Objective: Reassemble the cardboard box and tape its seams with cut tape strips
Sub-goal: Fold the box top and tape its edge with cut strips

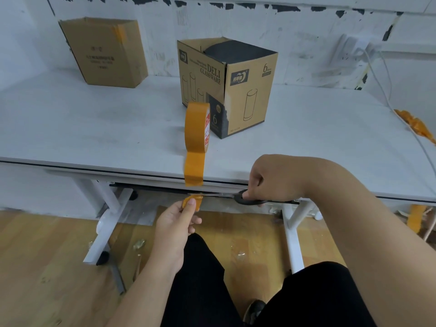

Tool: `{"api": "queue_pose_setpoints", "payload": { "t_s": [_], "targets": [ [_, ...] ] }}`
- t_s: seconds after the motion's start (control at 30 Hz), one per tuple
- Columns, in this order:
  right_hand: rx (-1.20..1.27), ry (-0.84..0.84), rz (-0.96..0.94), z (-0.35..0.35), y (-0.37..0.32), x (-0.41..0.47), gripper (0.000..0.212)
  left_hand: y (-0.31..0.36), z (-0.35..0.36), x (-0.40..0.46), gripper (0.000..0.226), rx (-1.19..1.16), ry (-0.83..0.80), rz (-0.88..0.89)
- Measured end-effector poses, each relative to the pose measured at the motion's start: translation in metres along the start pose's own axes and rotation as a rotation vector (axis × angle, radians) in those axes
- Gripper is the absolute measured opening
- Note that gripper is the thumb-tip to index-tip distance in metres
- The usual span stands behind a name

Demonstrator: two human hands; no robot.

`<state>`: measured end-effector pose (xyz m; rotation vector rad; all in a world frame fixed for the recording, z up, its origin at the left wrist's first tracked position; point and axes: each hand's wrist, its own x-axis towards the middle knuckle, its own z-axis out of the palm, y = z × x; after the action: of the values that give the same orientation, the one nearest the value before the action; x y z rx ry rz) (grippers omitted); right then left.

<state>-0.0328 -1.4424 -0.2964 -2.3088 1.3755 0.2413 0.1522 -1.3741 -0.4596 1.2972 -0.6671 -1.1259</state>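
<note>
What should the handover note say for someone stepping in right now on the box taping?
Left hand: pinches the free end of the tape strip below the table edge.
Right hand: holds the scissors, blades at the strip just under the edge; whether the cut is through cannot be told.
Tape roll: upright on the table, strip running from it over the edge.
Glassware box: upright behind the roll, top open, front corner seam gaping, no tape seen on it.
Second box: leaning at the wall, some tape on it.
Left: finish the cut, tape the seams, close the box.
</note>
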Motion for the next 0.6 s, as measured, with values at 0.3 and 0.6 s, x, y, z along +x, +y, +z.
{"api": "queue_pose_setpoints", "payload": {
  "t_s": [0.3, 0.6],
  "targets": [
    [0.188, 0.278, 0.033, -0.014, 0.050, -0.014, 0.007, 0.015, -0.023, -0.006, 0.026, 0.202, -0.001, 0.103],
    [0.193, 0.532, 0.090, 0.001, 0.069, 0.026, 0.023, 0.092, 0.013, -0.001, 0.017, 0.343, -0.095, 0.426]
  ]
}}
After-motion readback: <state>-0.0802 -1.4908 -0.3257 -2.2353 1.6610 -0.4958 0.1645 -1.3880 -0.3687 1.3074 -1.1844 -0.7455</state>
